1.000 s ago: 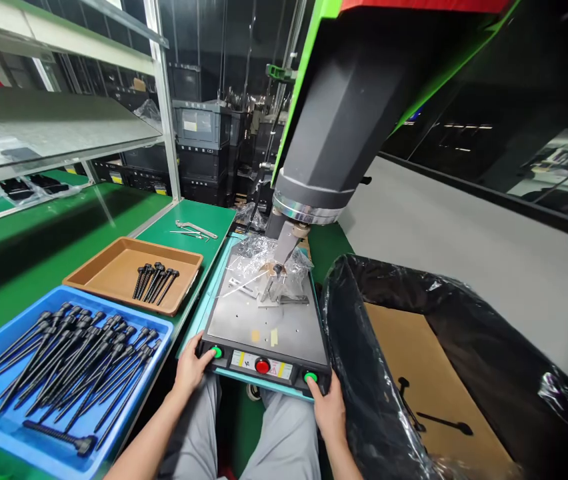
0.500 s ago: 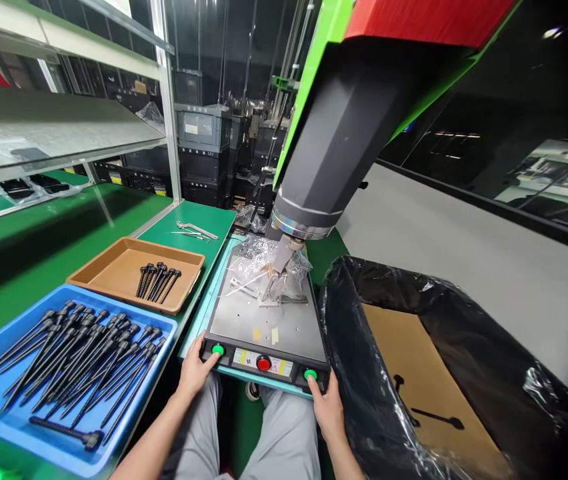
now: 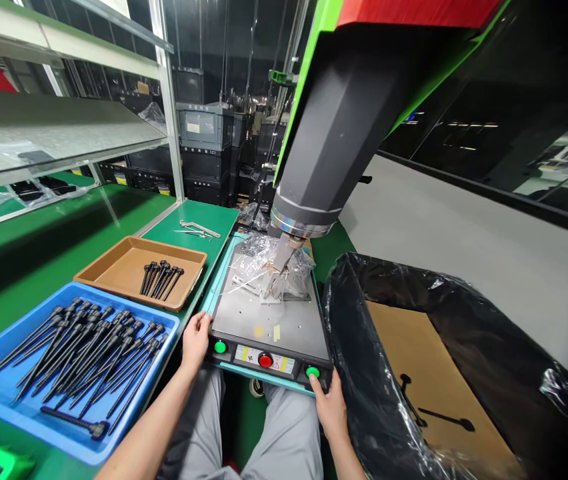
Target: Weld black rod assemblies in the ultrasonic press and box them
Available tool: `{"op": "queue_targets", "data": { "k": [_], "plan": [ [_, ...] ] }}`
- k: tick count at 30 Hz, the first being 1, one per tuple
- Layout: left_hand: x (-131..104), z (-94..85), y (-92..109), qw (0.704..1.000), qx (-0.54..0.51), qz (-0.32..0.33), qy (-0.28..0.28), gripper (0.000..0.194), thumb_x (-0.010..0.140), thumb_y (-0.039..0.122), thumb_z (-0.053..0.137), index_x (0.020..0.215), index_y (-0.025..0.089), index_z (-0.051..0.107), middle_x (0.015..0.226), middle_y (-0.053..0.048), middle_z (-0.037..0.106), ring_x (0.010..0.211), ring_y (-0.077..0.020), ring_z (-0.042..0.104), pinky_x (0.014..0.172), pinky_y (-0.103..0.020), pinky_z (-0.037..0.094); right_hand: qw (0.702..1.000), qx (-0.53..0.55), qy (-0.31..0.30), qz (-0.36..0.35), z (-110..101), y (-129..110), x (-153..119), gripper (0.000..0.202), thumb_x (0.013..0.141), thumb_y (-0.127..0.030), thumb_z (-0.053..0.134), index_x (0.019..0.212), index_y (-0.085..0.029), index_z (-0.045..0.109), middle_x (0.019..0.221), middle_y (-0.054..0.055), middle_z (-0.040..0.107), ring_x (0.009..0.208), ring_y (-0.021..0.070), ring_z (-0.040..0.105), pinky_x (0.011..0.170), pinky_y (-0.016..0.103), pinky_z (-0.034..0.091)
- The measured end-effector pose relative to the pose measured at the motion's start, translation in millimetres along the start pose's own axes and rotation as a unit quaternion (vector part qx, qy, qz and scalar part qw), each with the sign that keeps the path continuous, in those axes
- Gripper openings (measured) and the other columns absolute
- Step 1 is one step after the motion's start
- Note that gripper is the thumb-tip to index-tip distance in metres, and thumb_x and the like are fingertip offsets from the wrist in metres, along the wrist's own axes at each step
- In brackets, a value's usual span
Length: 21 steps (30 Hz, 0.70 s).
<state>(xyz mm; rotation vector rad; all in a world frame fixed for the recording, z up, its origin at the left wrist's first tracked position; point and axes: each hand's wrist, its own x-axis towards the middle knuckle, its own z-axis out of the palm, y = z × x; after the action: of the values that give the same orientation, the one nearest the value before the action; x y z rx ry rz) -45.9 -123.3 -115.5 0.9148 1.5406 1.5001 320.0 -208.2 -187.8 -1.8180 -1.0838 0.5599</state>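
Note:
My left hand is at the front left corner of the machine's base, off the left green button. Its fingers are loosely curled with a small gap to the thumb, and nothing shows in them. On the other corner rests my right hand, its thumb at the lower edge of the right green button and its fingers spread along the side. A red button sits between the green ones. Above the metal plate, the slanted machine head's tip reaches down to a fixture wrapped in clear plastic.
To the left, a blue tray holds many long black screw-like parts. A brown tray behind it holds several shorter ones. A wrench lies farther back. At right stands a black-lined box with cardboard and two black parts inside.
My left hand has lifted its thumb off the left green button and slid up along the base's left edge. My right hand stays at its corner, its thumb slightly lower on the button.

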Motion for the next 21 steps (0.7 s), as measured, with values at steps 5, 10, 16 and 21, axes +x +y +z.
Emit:
{"op": "queue_targets", "data": {
  "k": [5, 10, 16, 21],
  "plan": [
    [32.0, 36.6, 50.7, 0.973, -0.181, -0.121, -0.077, 0.082, 0.085, 0.065, 0.049, 0.149, 0.021, 0.024, 0.092, -0.013, 0.071, 0.076, -0.0217, 0.071, 0.079, -0.042, 0.056, 1.0, 0.016, -0.012, 0.004, -1.6, 1.4, -0.4, 0.087, 0.074, -0.067, 0.06, 0.143, -0.017, 0.042, 0.135, 0.012, 0.055, 0.125, 0.0328, 0.05, 0.104, 0.04, 0.039],
    [50.6, 60.1, 63.1, 0.927, -0.298, -0.206, -0.096, 0.074, 0.084, 0.07, 0.045, 0.136, 0.017, 0.046, 0.119, -0.022, 0.061, 0.094, -0.0285, 0.069, 0.082, -0.045, 0.056, 0.999, 0.035, -0.025, 0.003, -1.5, 7.6, 0.6, 0.086, 0.075, -0.067, 0.059, 0.143, -0.018, 0.041, 0.134, 0.01, 0.056, 0.125, 0.0307, 0.05, 0.103, 0.037, 0.04],
    [73.8, 65.6, 81.1, 0.931, -0.355, -0.08, 0.014, 0.038, 0.092, 0.046, 0.048, 0.113, 0.019, 0.063, 0.14, -0.012, 0.051, 0.125, -0.0235, 0.053, 0.095, -0.036, 0.049, 0.998, 0.062, -0.031, 0.008, -1.7, 13.1, 2.5, 0.086, 0.075, -0.066, 0.06, 0.143, -0.017, 0.042, 0.134, 0.011, 0.056, 0.125, 0.031, 0.05, 0.103, 0.038, 0.04],
    [86.4, 61.1, 97.1, 0.916, -0.398, 0.031, 0.046, 0.028, 0.083, 0.036, 0.061, 0.105, 0.02, 0.069, 0.133, -0.008, 0.058, 0.129, -0.0232, 0.049, 0.1, -0.036, 0.045, 0.997, 0.071, -0.028, 0.008, 0.0, 13.9, 2.5, 0.087, 0.075, -0.066, 0.06, 0.143, -0.017, 0.042, 0.132, 0.011, 0.057, 0.124, 0.0303, 0.052, 0.103, 0.038, 0.041]
  ]
}}
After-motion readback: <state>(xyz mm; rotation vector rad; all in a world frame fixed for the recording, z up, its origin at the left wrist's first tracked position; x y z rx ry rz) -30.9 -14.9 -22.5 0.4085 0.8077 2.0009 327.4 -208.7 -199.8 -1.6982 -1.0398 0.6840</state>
